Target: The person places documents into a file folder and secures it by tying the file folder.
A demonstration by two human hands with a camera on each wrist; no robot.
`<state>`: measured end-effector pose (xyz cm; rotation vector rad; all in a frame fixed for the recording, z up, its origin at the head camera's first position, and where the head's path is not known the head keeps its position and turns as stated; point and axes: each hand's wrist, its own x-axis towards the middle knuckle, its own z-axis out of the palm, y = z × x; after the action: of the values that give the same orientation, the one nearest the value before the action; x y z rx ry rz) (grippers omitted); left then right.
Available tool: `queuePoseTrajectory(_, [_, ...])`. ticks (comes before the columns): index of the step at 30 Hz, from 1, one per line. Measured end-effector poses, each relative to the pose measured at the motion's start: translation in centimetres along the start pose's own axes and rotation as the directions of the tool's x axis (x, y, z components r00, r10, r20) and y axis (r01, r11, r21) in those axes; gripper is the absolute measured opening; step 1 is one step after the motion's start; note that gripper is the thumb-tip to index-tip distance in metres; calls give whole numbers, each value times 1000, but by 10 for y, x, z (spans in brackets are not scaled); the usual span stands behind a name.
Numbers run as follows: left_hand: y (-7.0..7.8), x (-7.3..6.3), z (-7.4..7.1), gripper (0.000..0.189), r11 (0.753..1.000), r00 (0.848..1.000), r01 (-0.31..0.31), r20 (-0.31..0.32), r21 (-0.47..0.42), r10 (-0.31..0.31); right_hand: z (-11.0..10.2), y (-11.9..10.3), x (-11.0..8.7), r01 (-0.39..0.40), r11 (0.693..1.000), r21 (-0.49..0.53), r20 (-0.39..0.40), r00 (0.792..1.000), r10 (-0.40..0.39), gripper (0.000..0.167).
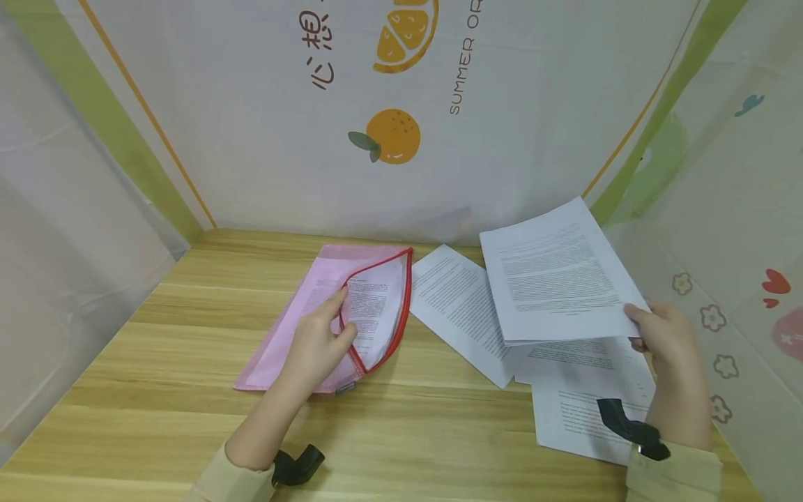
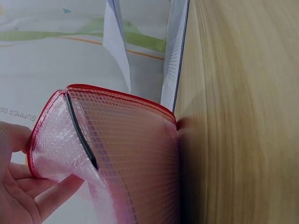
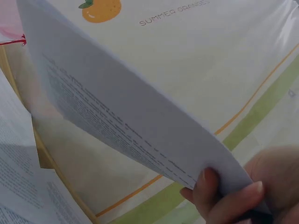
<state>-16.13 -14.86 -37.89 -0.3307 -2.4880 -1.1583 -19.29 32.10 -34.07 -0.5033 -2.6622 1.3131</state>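
A pink mesh zipper pouch (image 1: 301, 314) with red edging lies on the table, its mouth spread toward the right and printed paper (image 1: 370, 307) showing inside. The left hand (image 1: 320, 341) pinches the upper edge of that mouth; in the left wrist view the thumb and fingers (image 2: 58, 196) bracket the red rim. In the right hand (image 1: 668, 335) is a thin stack of printed sheets (image 1: 558, 279), gripped at its lower right corner and raised above other papers. From the right wrist view, the fingers (image 3: 233, 200) curl under the stack's edge.
Loose printed sheets (image 1: 464, 307) lie on the wooden table (image 1: 426, 425), right of the pouch. More sheets (image 1: 590, 411) overlap below the raised stack. A white cloth with orange prints (image 1: 392, 136) hangs behind the table. Black straps (image 1: 297, 466) sit at both wrists.
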Motion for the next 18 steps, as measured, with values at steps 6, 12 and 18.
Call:
queuePoseTrajectory(6, [-1, 1, -1, 60, 1000, 1000, 7, -1, -2, -7, -5, -3, -1, 91, 992, 84, 115, 988, -101, 57])
queuePoseTrajectory(12, [-1, 1, 0, 59, 1000, 1000, 5, -4, -7, -5, -7, -3, -2, 130, 984, 124, 215, 964, -155, 54])
queuePoseTrajectory(18, [-2, 1, 0, 59, 1000, 1000, -1, -15, -10, 0, -6, -4, 0, 149, 958, 244, 279, 936, -217, 41])
